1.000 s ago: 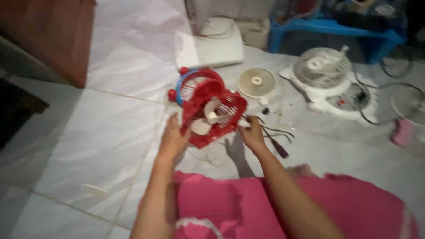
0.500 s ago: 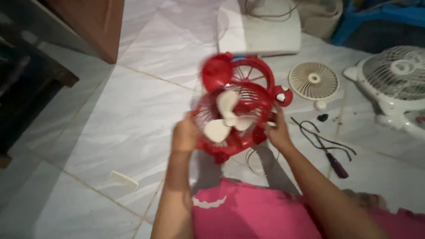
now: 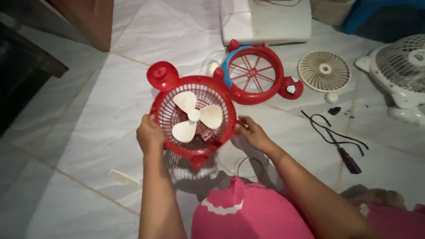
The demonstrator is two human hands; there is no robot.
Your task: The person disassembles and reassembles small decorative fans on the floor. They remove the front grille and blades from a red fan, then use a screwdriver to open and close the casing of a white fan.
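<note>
In the middle of the frame, the left hand (image 3: 150, 135) and right hand (image 3: 253, 134) grip the red fan (image 3: 193, 118) by its rim. It looks light, thin plastic. Hold the rim, not the white blades (image 3: 194, 116).

The white fan (image 3: 405, 73) at the right side of the floor is cut off by the picture's edge, so only its left part shows. The white flat box (image 3: 265, 20) at the far side is cut by the top edge. The left hand (image 3: 150, 136) hides the rim of the red fan body (image 3: 192, 117) under its fingers. The small dark piece (image 3: 334, 110) near the black cord (image 3: 330, 130) is too small to identify.
</note>
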